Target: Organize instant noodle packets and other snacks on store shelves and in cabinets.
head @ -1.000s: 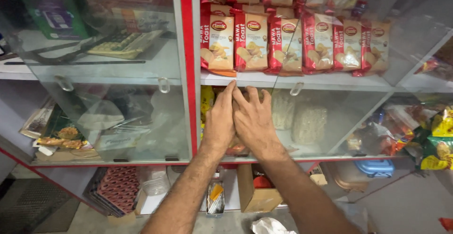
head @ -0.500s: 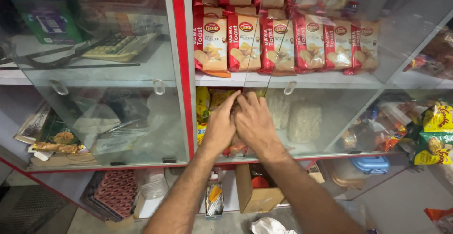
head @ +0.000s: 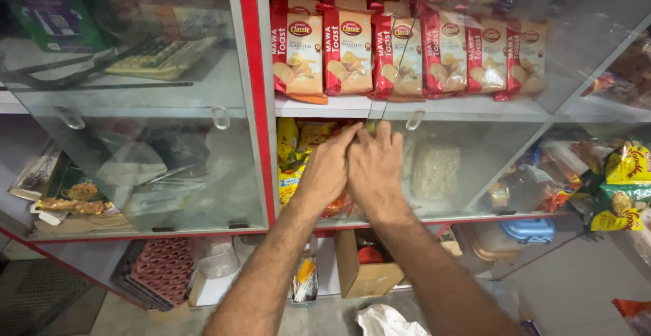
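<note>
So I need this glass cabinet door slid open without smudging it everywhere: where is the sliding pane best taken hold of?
Probably at the glass pane's upright free edge, just under the shelf, where the left hand and right hand press now. Come from the front, fingertips hooked on that edge; the flat pane offers little else besides a small clear pull near its top.

White shelf (head: 434,109) — red-and-tan toast packets (head: 400,54) standing in row.
</note>
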